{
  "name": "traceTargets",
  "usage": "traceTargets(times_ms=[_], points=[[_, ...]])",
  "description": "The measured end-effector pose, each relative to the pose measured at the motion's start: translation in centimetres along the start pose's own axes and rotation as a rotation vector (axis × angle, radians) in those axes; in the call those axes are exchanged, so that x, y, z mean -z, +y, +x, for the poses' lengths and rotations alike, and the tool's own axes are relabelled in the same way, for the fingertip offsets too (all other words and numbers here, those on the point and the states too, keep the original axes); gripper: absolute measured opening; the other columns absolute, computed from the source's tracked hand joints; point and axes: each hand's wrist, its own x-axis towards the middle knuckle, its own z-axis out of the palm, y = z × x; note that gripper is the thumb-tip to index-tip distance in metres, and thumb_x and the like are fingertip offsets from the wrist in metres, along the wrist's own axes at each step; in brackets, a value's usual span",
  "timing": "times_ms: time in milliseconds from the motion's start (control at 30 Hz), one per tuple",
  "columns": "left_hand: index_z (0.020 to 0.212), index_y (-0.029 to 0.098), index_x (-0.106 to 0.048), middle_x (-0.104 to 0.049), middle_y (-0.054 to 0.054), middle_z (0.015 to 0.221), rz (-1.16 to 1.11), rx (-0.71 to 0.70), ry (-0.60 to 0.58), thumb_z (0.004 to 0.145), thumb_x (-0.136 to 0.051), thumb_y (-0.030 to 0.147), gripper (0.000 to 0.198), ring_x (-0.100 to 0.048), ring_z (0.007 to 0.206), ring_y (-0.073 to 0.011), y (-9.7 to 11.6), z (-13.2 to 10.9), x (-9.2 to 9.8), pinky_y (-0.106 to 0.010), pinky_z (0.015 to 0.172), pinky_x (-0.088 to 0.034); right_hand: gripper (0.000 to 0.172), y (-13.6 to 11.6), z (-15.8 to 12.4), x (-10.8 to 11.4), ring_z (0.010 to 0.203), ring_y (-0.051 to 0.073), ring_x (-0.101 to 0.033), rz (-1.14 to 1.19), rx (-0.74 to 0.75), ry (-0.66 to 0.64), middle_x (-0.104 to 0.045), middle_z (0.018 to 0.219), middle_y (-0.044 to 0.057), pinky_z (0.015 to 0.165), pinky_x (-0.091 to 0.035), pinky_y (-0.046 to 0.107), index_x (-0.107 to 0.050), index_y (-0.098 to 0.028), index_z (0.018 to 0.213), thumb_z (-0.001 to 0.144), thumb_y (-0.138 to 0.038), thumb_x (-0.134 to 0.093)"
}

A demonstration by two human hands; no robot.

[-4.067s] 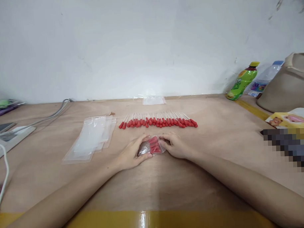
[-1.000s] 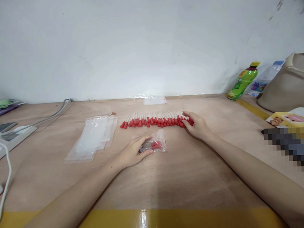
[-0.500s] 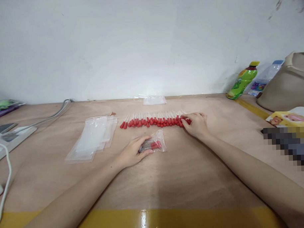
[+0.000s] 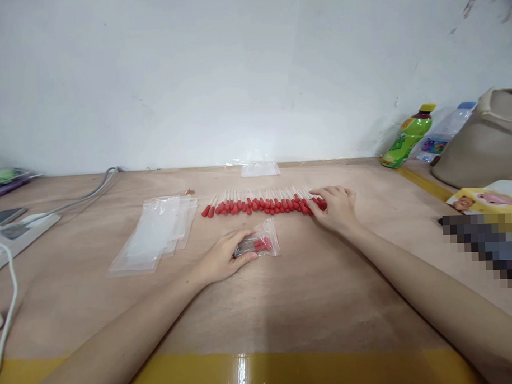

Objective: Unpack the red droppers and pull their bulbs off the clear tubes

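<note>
My left hand [image 4: 222,256] rests on the table, thumb and fingers closed around a clear plastic bag [image 4: 272,236]. Inside the bag lie several short red tips, their other ends hidden by the hand. Beyond it runs a long row of thin white sticks with bulbous red heads [image 4: 267,204], lying side by side with the heads toward me. At the right end of that row, my right hand [image 4: 336,209] curls over the last sticks, red heads showing between thumb and fingers.
Flat clear plastic bags [image 4: 156,229] lie stacked on the left. A power strip [image 4: 30,233] with cables sits farther left. Against the wall is another small bag [image 4: 260,169]. Rightward stand a green bottle [image 4: 409,136], a clear bottle [image 4: 441,138] and a beige bag [image 4: 481,145].
My right hand has shifted slightly to the right along the row, and some red heads at that end have moved with it. The left hand and its bag stay put.
</note>
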Motion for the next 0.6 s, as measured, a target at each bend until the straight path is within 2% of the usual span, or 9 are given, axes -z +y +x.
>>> traceTargets(times_ms=[100, 233, 333, 467, 600], points=[[0.121, 0.02, -0.042, -0.053, -0.008, 0.121, 0.0, -0.013, 0.006, 0.082, -0.049, 0.046, 0.047, -0.05, 0.109, -0.0223, 0.0, 0.0, 0.0, -0.037, 0.092, -0.041, 0.026, -0.9, 0.9, 0.0, 0.088, 0.024, -0.051, -0.021, 0.051, -0.071, -0.064, 0.085, 0.007, 0.086, -0.023, 0.045, -0.067, -0.025, 0.089, 0.081, -0.039, -0.046], [0.121, 0.02, -0.043, -0.054, -0.008, 0.119, -0.002, -0.02, 0.005, 0.082, -0.049, 0.046, 0.047, -0.051, 0.107, -0.0226, -0.1, 0.1, -0.1, -0.038, 0.091, -0.041, 0.033, -1.7, 2.5, -0.3, 0.081, 0.026, -0.051, -0.065, -0.11, -0.191, -0.063, 0.072, 0.007, 0.078, -0.025, 0.047, -0.067, -0.023, 0.067, 0.073, -0.05, -0.05], [0.121, 0.019, -0.043, -0.054, -0.008, 0.12, 0.003, -0.021, 0.007, 0.082, -0.049, 0.046, 0.047, -0.05, 0.109, -0.0228, -0.1, 0.1, 0.0, -0.038, 0.091, -0.041, 0.033, -2.1, 3.1, -0.8, 0.077, 0.025, -0.053, -0.049, -0.189, -0.261, -0.063, 0.066, 0.005, 0.075, -0.027, 0.044, -0.064, -0.022, 0.057, 0.07, -0.05, -0.051], [0.12, 0.019, -0.044, -0.054, -0.008, 0.119, 0.001, -0.03, 0.015, 0.082, -0.05, 0.045, 0.046, -0.051, 0.107, -0.0224, 0.0, 0.0, 0.1, -0.036, 0.091, -0.042, 0.031, -2.4, 3.5, -1.0, 0.07, 0.023, -0.055, -0.029, -0.249, -0.292, -0.063, 0.06, 0.004, 0.075, -0.027, 0.043, -0.062, -0.022, 0.053, 0.071, -0.043, -0.049], [0.12, 0.019, -0.044, -0.054, -0.008, 0.119, -0.009, -0.028, 0.014, 0.082, -0.05, 0.045, 0.047, -0.051, 0.108, -0.0222, 0.0, 0.0, 0.0, -0.037, 0.091, -0.042, 0.029, -1.7, 3.8, 0.1, 0.067, 0.021, -0.055, 0.003, -0.364, -0.254, -0.062, 0.059, 0.003, 0.078, -0.027, 0.043, -0.063, -0.021, 0.056, 0.07, -0.043, -0.051]])
